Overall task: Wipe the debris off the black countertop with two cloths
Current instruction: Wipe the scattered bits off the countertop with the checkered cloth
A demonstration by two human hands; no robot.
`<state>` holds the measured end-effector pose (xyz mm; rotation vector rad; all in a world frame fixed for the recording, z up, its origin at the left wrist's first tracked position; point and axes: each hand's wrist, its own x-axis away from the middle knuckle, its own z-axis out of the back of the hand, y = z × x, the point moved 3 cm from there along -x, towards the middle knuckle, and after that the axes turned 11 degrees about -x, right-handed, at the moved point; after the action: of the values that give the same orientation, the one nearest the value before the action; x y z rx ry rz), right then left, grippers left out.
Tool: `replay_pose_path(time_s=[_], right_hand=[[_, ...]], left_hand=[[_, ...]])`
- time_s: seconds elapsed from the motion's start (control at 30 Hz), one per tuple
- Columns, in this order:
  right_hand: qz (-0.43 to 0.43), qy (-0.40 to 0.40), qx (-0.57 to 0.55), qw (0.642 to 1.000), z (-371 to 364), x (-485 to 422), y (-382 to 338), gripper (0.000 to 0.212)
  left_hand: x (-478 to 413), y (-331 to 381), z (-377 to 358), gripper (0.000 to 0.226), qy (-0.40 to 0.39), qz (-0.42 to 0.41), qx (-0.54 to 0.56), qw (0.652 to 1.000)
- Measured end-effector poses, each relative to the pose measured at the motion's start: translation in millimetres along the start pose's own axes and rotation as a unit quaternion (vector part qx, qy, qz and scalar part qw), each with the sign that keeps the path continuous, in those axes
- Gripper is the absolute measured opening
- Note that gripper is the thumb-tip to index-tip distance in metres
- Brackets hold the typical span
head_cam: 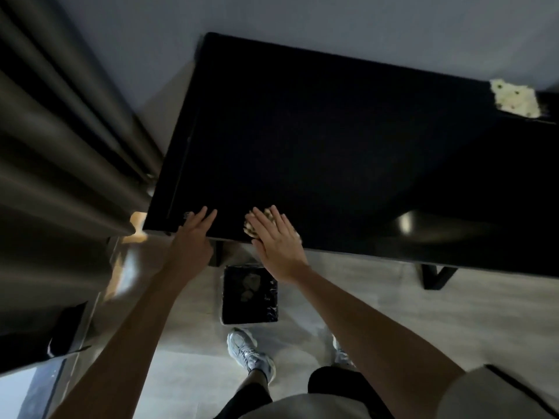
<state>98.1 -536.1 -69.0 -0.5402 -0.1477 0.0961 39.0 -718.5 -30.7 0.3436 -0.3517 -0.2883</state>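
Note:
The black countertop (317,140) fills the middle of the head view. My right hand (276,240) lies flat, fingers spread, pressing a pale spotted cloth (251,224) onto the countertop's near edge; most of that cloth is hidden under the palm. My left hand (193,234) rests beside it at the near left edge, fingers extended on the surface, with nothing seen in it. A second pale spotted cloth (514,98) lies at the far right of the countertop, far from both hands. No debris shows on the dark surface.
A black-lined bin (250,294) with some scraps in it stands on the pale floor right below the countertop's edge, in front of my feet. Dark curtains (60,131) hang at the left. A black chair seat (429,228) sits at the right.

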Motion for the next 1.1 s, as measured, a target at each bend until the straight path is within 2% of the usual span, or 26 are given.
replay_pose_path(time_s=[0.17,0.37,0.57,0.83,0.93,1.1], right_hand=[[-0.062,0.021,-0.010,0.998,29,49,63,0.052],[-0.094,0.041,-0.021,0.994,79,114,156,0.056],[-0.147,0.067,-0.019,0.987,140,193,276,0.059],[-0.263,0.138,-0.035,0.954,233,308,448,0.061],[-0.318,0.158,-0.045,0.934,260,341,502,0.062],[-0.359,0.184,-0.055,0.913,293,369,558,0.061]], left_hand=[[10,72,-37,0.062,-0.015,-0.030,-0.026,0.999],[17,187,-96,0.056,-0.017,-0.069,-0.110,0.991],[28,317,-152,0.052,0.008,-0.092,-0.142,0.986],[30,478,-217,0.051,-0.039,-0.145,-0.176,0.973],[26,516,-231,0.050,-0.050,-0.151,-0.213,0.964],[18,535,-234,0.049,-0.005,-0.136,-0.269,0.953]])
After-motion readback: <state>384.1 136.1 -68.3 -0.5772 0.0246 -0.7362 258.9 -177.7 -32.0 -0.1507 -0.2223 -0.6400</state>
